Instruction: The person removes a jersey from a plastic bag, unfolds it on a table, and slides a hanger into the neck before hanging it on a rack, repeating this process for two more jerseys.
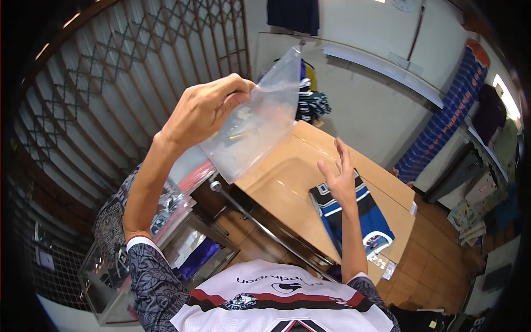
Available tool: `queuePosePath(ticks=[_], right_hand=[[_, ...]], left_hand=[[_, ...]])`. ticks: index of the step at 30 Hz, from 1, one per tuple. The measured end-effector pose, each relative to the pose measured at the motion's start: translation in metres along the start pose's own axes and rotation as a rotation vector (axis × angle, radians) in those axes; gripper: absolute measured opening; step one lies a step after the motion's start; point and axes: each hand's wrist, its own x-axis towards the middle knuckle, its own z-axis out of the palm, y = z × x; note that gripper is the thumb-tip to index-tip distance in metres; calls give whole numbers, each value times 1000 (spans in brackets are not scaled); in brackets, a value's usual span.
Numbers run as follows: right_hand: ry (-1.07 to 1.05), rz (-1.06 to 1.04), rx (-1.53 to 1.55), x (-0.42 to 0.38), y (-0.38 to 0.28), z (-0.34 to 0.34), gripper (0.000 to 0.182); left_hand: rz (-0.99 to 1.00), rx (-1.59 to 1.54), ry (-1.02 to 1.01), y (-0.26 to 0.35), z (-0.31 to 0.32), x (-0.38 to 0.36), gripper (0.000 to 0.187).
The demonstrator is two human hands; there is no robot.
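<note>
My left hand point(213, 108) pinches the edge of a clear plastic bag point(257, 130), holding it up over the left end of the wooden table point(282, 182). The bag hangs flat and see-through, with its corner pointing up. My right hand point(340, 180) is raised above the table with its fingers spread and nothing in them. Below and behind that hand lies a folded blue, black and white jersey point(376, 216). My right forearm hides part of the jersey.
A metal rail point(249, 216) runs along the table's near side. To the left, a glass-sided case point(105, 276) and stacked plastic-wrapped garments point(174, 207) stand beside a folding metal gate point(121, 72). A blue patterned roll point(442, 116) leans at the right wall.
</note>
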Motion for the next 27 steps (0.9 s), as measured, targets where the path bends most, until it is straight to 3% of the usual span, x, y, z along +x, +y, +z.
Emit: queuePosePath(ticks=[6, 9, 11, 16, 17, 27], right_hand=[[-218, -183, 488, 75, -60, 112, 83], [-291, -48, 734, 90, -89, 156, 36], [-274, -62, 770, 97, -89, 180, 18], [-316, -14, 920, 127, -80, 213, 12], [-360, -7, 930, 138, -73, 219, 13], [-613, 228, 993, 224, -32, 339, 14]], left_hand=[[18, 55, -26, -13, -49, -67, 12], [-77, 111, -59, -27, -71, -96, 15], [-189, 152, -107, -36, -90, -116, 20], [-447, 165, -164, -82, -122, -168, 37], [-599, 101, -215, -91, -129, -175, 39], [-965, -201, -27, -233, -122, -244, 33]])
